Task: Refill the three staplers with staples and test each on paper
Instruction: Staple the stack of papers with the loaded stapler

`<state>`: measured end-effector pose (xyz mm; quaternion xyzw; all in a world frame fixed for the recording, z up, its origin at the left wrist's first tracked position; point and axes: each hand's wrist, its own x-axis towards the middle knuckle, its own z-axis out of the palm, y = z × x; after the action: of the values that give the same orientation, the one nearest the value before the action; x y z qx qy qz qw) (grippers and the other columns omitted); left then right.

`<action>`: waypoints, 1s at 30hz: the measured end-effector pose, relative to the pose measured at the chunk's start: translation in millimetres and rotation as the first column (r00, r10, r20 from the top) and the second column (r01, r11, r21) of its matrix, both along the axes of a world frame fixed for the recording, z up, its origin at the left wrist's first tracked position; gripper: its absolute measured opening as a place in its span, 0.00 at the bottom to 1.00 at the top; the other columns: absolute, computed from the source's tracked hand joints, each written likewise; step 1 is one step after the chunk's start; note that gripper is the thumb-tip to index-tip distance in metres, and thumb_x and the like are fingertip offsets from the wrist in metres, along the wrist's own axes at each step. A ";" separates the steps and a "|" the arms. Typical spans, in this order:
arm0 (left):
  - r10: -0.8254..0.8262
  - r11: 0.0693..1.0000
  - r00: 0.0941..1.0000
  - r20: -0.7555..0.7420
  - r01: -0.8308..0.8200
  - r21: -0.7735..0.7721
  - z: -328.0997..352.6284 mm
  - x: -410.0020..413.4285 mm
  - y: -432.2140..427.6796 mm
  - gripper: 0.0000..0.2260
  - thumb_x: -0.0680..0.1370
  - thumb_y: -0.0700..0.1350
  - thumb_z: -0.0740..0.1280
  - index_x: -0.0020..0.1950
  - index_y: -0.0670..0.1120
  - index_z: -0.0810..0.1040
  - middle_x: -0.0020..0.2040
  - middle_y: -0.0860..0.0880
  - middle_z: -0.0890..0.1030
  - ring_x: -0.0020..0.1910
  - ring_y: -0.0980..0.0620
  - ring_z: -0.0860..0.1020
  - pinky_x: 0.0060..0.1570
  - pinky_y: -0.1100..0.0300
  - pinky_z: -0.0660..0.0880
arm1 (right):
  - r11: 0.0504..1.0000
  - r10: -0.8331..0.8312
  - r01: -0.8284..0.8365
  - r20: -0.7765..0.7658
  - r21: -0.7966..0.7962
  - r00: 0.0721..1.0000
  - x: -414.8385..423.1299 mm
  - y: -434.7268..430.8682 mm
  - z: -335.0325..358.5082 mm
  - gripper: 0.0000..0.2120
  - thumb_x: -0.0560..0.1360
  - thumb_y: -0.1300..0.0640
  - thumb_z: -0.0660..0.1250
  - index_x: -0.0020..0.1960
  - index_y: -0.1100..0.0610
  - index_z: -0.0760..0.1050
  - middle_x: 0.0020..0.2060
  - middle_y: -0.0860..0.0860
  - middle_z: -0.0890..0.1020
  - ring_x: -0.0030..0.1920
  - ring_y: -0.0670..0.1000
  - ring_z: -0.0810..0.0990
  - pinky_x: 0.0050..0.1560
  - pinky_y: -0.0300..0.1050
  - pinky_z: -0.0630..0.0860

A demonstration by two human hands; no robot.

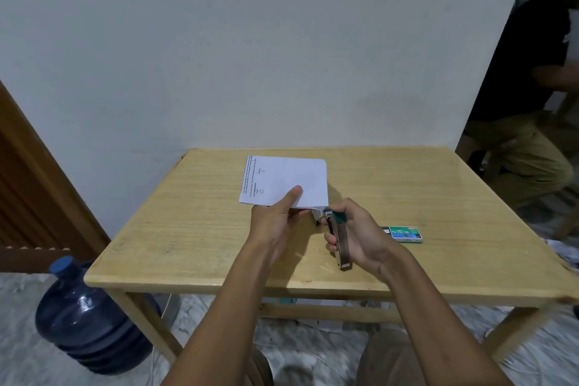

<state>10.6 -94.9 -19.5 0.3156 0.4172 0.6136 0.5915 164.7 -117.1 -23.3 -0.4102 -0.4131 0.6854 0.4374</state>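
- The left hand (275,216) pinches the near edge of the paper (285,182), thumb on top.
- The right hand (357,235) is closed around the stapler (340,241), whose head meets the paper's near right corner.
- A staple box (404,233) lies on the table (188,229), just right of that hand.

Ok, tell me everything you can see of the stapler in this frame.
The stapler is small, with a teal top near its head and a long metal body. The right hand grips it above the wooden table, its head pointing away from the person at the near corner of the folded paper, which the left hand holds. Whether its mouth is closed on the paper cannot be told.
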 end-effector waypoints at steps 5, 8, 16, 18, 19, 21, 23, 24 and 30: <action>0.017 1.000 1.000 0.005 -0.017 0.023 -0.9 -2.3 -0.7 0.14 0.74 0.38 0.74 0.59 0.42 0.79 0.53 0.46 0.85 0.49 0.47 0.84 0.44 0.56 0.80 | 0.998 0.048 -0.049 -0.027 -0.036 0.998 -0.8 -3.2 -1.7 0.14 0.79 0.51 0.62 0.57 0.61 0.69 0.42 0.54 0.71 0.33 0.49 0.70 0.36 0.45 0.68; 0.019 0.999 1.000 0.001 -0.019 0.034 -2.3 -2.7 -1.3 0.16 0.73 0.37 0.74 0.60 0.41 0.78 0.54 0.45 0.84 0.50 0.46 0.84 0.45 0.55 0.81 | 0.999 0.022 -0.024 -0.071 -0.032 0.997 -3.2 -6.4 0.1 0.16 0.80 0.52 0.63 0.60 0.63 0.72 0.43 0.55 0.74 0.34 0.49 0.71 0.37 0.44 0.68; -0.006 0.997 0.998 -0.056 0.010 0.072 -2.9 -2.2 -3.9 0.14 0.73 0.34 0.73 0.57 0.41 0.79 0.52 0.44 0.84 0.45 0.45 0.83 0.41 0.57 0.81 | 0.999 -0.047 0.049 -0.123 0.014 0.991 -2.6 -6.8 0.4 0.24 0.76 0.48 0.66 0.64 0.65 0.74 0.42 0.55 0.78 0.35 0.49 0.74 0.40 0.45 0.71; -0.002 0.997 0.996 -0.085 0.009 0.080 -3.7 -1.8 -4.9 0.14 0.73 0.34 0.73 0.58 0.42 0.79 0.54 0.43 0.84 0.46 0.42 0.83 0.42 0.56 0.82 | 0.999 -0.046 0.048 -0.126 0.017 0.991 -1.5 -6.0 0.8 0.23 0.76 0.48 0.67 0.62 0.64 0.75 0.40 0.54 0.78 0.35 0.49 0.74 0.40 0.43 0.73; -0.004 0.997 0.996 -0.093 0.012 0.080 -4.3 -1.5 -5.0 0.15 0.73 0.35 0.74 0.58 0.41 0.79 0.55 0.42 0.84 0.48 0.39 0.83 0.43 0.55 0.82 | 0.999 -0.042 0.045 -0.124 0.019 0.991 -1.3 -6.3 1.4 0.23 0.76 0.47 0.67 0.61 0.64 0.76 0.38 0.53 0.79 0.35 0.49 0.74 0.38 0.42 0.74; -0.009 0.997 0.995 -0.101 0.017 0.080 -4.7 -1.0 -5.5 0.16 0.73 0.34 0.73 0.60 0.41 0.79 0.55 0.41 0.84 0.49 0.38 0.83 0.44 0.54 0.82 | 0.999 -0.040 0.042 -0.112 0.013 0.993 -1.4 -7.4 3.0 0.21 0.76 0.46 0.66 0.59 0.62 0.76 0.35 0.53 0.78 0.35 0.50 0.74 0.34 0.40 0.75; -0.013 0.995 0.994 -0.112 0.023 0.092 -3.9 -0.7 -6.8 0.16 0.73 0.34 0.73 0.60 0.41 0.78 0.55 0.42 0.84 0.47 0.43 0.84 0.43 0.55 0.82 | 0.998 -0.054 0.056 -0.095 0.010 0.994 -2.1 -8.9 4.6 0.19 0.77 0.47 0.66 0.57 0.61 0.77 0.34 0.53 0.78 0.35 0.50 0.74 0.32 0.39 0.75; -0.022 0.994 0.993 -0.117 0.034 0.100 -3.2 -0.5 -7.6 0.15 0.73 0.33 0.72 0.59 0.41 0.78 0.54 0.42 0.84 0.45 0.45 0.84 0.42 0.56 0.82 | 0.998 -0.063 0.064 -0.088 0.012 0.994 -2.5 -9.3 5.2 0.18 0.77 0.47 0.66 0.56 0.61 0.77 0.34 0.53 0.78 0.34 0.50 0.74 0.32 0.38 0.76; -0.054 0.995 0.988 -0.143 0.065 0.074 -2.7 -1.0 -10.8 0.13 0.73 0.36 0.74 0.57 0.41 0.80 0.50 0.44 0.86 0.42 0.46 0.84 0.47 0.51 0.82 | 0.992 -0.122 0.122 -0.045 0.010 0.992 -4.8 -5.8 4.0 0.17 0.76 0.47 0.68 0.54 0.61 0.79 0.36 0.56 0.79 0.35 0.50 0.77 0.33 0.38 0.76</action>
<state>9.6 -105.7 -22.2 0.3936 0.4240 0.5877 0.5656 159.8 -122.9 -19.3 -0.4167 -0.3819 0.6637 0.4900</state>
